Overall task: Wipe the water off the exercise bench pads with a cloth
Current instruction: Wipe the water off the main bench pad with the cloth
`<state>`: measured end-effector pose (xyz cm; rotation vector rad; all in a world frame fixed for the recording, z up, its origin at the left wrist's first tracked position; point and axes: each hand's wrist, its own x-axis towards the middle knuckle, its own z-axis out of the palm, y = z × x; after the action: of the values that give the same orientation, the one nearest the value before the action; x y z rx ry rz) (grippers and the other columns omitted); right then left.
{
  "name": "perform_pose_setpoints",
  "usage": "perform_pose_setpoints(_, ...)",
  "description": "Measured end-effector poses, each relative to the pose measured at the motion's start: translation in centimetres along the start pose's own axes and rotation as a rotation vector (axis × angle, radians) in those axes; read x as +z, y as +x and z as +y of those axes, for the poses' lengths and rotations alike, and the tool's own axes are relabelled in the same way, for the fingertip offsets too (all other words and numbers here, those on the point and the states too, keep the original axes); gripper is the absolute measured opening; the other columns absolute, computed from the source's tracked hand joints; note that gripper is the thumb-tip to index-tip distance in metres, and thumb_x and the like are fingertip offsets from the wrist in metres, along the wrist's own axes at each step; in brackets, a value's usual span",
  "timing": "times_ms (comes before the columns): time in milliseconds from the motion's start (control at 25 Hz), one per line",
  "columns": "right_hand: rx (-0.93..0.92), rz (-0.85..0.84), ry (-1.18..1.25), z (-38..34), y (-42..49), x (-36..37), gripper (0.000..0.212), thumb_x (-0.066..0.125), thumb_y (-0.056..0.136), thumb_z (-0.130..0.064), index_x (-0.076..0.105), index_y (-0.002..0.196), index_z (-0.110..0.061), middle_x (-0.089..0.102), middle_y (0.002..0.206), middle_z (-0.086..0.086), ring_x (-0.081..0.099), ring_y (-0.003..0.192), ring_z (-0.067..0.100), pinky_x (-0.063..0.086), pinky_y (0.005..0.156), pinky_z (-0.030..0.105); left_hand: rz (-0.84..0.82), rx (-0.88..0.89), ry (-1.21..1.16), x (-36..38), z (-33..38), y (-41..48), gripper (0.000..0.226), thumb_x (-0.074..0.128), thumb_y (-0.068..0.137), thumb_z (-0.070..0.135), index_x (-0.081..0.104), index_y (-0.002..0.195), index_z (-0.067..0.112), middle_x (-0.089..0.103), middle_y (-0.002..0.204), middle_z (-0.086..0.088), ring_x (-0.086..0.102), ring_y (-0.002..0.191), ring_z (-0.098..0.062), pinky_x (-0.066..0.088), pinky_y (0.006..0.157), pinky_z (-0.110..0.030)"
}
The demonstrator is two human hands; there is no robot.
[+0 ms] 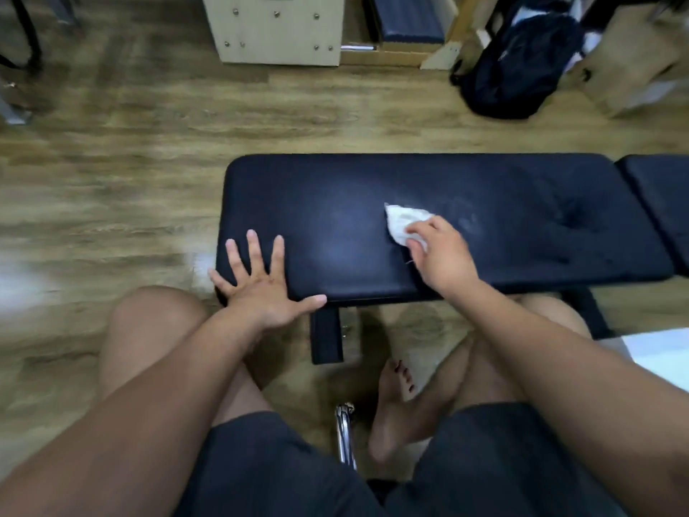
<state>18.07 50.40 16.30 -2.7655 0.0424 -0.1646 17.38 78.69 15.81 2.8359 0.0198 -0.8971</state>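
A long black bench pad [503, 203] lies across the middle of the head view, and a second black pad [663, 203] adjoins it at the right edge. My right hand [441, 253] grips a small white cloth [400, 222] and holds it down on the middle of the long pad. A faint wet smear [468, 220] shows just right of the cloth. My left hand [261, 281] rests flat with spread fingers on the pad's near left corner.
The bench's black leg [327, 339] stands between my knees, with my bare foot [395, 401] and a chrome tube [346, 434] below it. Wooden floor surrounds the bench. A pale wooden box [277, 29] and a dark backpack [518, 65] stand beyond it.
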Motion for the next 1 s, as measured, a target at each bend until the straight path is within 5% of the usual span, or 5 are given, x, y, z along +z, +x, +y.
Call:
perform_pose_setpoints(160, 0.4, 0.096, -0.025, 2.3, -2.7, -2.0, 0.026, 0.054, 0.084, -0.007, 0.067, 0.107, -0.011, 0.06, 0.113, 0.016, 0.056, 0.102, 0.038, 0.044, 0.085, 0.035, 0.114, -0.009, -0.078, 0.4, 0.8, -1.0, 0.124, 0.049, 0.068, 0.089, -0.019, 0.153, 0.03, -0.035, 0.158, -0.008, -0.035, 0.142, -0.037, -0.013, 0.112, -0.067)
perform_pose_setpoints(320, 0.103, -0.06, 0.139, -5.5, -6.3, 2.3, 0.033, 0.056, 0.077, -0.003, 0.07, 0.105, -0.014, 0.058, 0.108, 0.013, 0.052, 0.097, 0.035, 0.049, 0.085, 0.037, 0.44, 0.31, 0.064, 2.1, 3.6, -2.2, 0.087, 0.048, 0.086, 0.063, 0.015, 0.155, 0.022, 0.002, 0.165, -0.011, -0.005, 0.152, -0.032, -0.006, 0.115, -0.066)
perform_pose_setpoints(480, 0.109, 0.025, 0.198, 0.9, -6.1, 0.3, 0.025, 0.061, 0.082, -0.007, 0.07, 0.104, -0.015, 0.056, 0.105, 0.012, 0.054, 0.096, 0.033, 0.051, 0.084, 0.039, 0.461, 0.663, 0.363, 5.5, 8.4, -2.7, 0.08, 0.052, 0.075, 0.049, 0.042, 0.146, 0.012, 0.031, 0.159, -0.013, 0.026, 0.147, -0.033, 0.019, 0.112, -0.07)
perform_pose_setpoints(840, 0.676, 0.174, -0.038, 31.7, -6.7, -13.0, 0.046, 0.047, 0.078, -0.02, 0.067, 0.118, -0.008, 0.062, 0.118, 0.022, 0.058, 0.109, 0.038, 0.046, 0.098, 0.036, 0.448, 0.639, 0.391, 8.7, 18.2, -2.3, 0.083, 0.053, 0.077, 0.045, 0.034, 0.151, 0.013, 0.03, 0.16, -0.005, 0.025, 0.147, -0.035, 0.023, 0.115, -0.063)
perform_pose_setpoints(1000, 0.663, 0.18, -0.071, 27.8, -6.0, -11.9, 0.041, 0.044, 0.074, -0.017, 0.07, 0.105, -0.01, 0.063, 0.107, 0.023, 0.059, 0.099, 0.04, 0.048, 0.087, 0.036, 0.472, 0.56, 0.39, 9.8, 19.3, -2.7, 0.086, 0.054, 0.074, 0.045, 0.036, 0.15, 0.009, 0.033, 0.159, -0.007, 0.024, 0.146, -0.039, 0.018, 0.115, -0.064)
